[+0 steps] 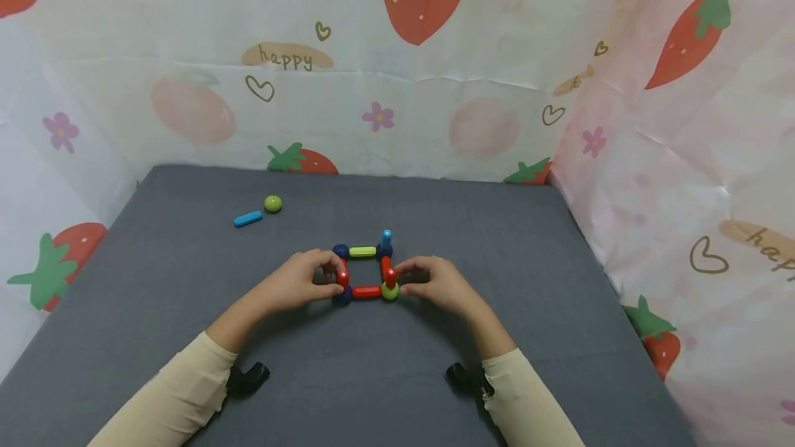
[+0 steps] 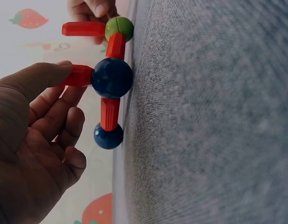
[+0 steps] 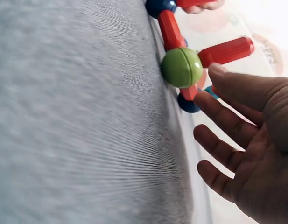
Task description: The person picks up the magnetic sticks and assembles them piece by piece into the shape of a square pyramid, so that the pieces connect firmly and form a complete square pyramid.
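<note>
Rod-and-ball square (image 1: 367,292), one, just below the middle of the head view, on grey table (image 1: 373,378). Left hand (image 1: 302,280): pinching upright red rod (image 1: 344,277) at the square's lower-left corner. Right hand (image 1: 437,283): fingers apart beside green corner ball (image 1: 390,292), contact unclear. Left of centre: blue stick (image 1: 248,219), lime ball (image 1: 272,203), both loose.

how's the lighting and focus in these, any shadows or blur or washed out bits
Head view: soft shadows on the dark grey tabletop cloth beneath the bare left hand and bare right hand; left wrist view: left hand dim, nearest cloth blurred; right wrist view: glossy lime-green ball fairly sharp, nearest cloth blurred, pale strawberry-print fabric backdrop washed toward white at upper right.
</note>
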Tool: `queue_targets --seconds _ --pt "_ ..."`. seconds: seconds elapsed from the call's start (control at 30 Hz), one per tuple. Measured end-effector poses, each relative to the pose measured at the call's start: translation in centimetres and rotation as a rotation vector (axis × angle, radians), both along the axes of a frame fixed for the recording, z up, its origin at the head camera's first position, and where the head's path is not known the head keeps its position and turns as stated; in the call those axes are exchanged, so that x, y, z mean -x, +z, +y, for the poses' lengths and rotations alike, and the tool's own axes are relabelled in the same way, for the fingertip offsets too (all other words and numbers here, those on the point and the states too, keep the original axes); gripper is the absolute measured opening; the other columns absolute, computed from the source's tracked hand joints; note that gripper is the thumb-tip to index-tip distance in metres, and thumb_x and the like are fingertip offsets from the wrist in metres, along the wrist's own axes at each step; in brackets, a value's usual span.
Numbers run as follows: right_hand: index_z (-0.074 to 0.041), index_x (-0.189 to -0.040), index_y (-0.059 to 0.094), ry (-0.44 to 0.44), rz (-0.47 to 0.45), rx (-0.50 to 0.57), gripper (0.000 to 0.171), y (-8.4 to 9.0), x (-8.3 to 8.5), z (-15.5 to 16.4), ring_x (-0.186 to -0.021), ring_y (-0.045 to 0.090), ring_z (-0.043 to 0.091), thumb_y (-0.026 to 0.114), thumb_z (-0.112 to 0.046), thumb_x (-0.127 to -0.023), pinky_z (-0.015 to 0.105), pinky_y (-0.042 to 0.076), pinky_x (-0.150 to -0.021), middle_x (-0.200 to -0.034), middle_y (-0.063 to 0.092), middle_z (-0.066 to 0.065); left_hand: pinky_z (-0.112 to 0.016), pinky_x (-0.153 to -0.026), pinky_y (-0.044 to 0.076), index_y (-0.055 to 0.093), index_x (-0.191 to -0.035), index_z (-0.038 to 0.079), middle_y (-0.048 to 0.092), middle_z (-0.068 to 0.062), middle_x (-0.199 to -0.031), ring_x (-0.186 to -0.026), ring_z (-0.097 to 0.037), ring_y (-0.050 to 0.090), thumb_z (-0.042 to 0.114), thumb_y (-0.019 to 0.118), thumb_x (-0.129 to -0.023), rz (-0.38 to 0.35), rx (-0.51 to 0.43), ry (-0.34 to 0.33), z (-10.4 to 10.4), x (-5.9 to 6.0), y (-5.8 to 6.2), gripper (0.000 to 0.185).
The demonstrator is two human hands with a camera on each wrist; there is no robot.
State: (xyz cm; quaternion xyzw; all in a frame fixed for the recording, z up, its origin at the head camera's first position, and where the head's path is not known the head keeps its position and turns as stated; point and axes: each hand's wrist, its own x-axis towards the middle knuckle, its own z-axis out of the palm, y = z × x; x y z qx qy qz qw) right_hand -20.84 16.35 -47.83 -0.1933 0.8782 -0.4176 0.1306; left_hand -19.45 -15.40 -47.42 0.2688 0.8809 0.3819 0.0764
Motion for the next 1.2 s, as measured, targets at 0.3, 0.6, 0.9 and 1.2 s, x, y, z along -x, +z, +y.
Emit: queue_targets --seconds 0.3,0.6,0.9,1.2 --pt "-0.022 -0.114 0.074 0.007 0.012 -0.031 0.033 -0.8 -0.4 -0.7 -0.11 0.063 0.015 0.087 -0.027 -0.084 0.043 0.05 -0.099 -0.116 0.071 -0.005 -0.034 -0.078 0.048 0.066 -0.106 0.025 0.064 0.002 -0.102 -0.095 -0.019 0.056 0.028 0.08 -0.092 -0.016 0.024 -0.014 -0.3 0.2 0.4 0.02" --pt "-0.022 -0.113 0.075 -0.051 0.076 -0.076 0.035 -1.4 -0.8 -1.5 -0.108 0.062 0.016 0.088 -0.032 -0.082 0.043 0.05 -0.097 -0.113 0.071 -0.006 -0.038 -0.087 0.049 0.069 -0.118 0.024 0.065 0.002 -0.113 -0.103 -0.018 0.055 0.024 0.078 -0.093 -0.042 0.078 -0.001 -1.6 1.6 1.4 0.026" --pt "-0.023 -0.104 0.076 -0.111 0.134 -0.096 0.033 -1.6 -1.0 -2.1 -0.102 0.061 0.016 0.092 -0.033 -0.077 0.044 0.049 -0.096 -0.104 0.072 -0.008 -0.047 -0.095 0.049 0.068 -0.128 0.013 0.067 -0.006 -0.125 -0.115 -0.027 0.054 0.024 0.076 -0.095 -0.027 0.149 0.022 -2.7 6.0 1.6 0.036" --pt "-0.025 -0.102 0.076 -0.119 0.144 -0.094 0.032 -1.8 -0.8 -2.0 -0.098 0.058 0.014 0.092 -0.036 -0.076 0.043 0.048 -0.092 -0.101 0.071 -0.01 -0.047 -0.096 0.051 0.068 -0.131 0.016 0.067 -0.002 -0.13 -0.116 -0.026 0.058 0.022 0.074 -0.096 -0.116 0.154 -0.056 -1.9 8.5 0.7 0.036"
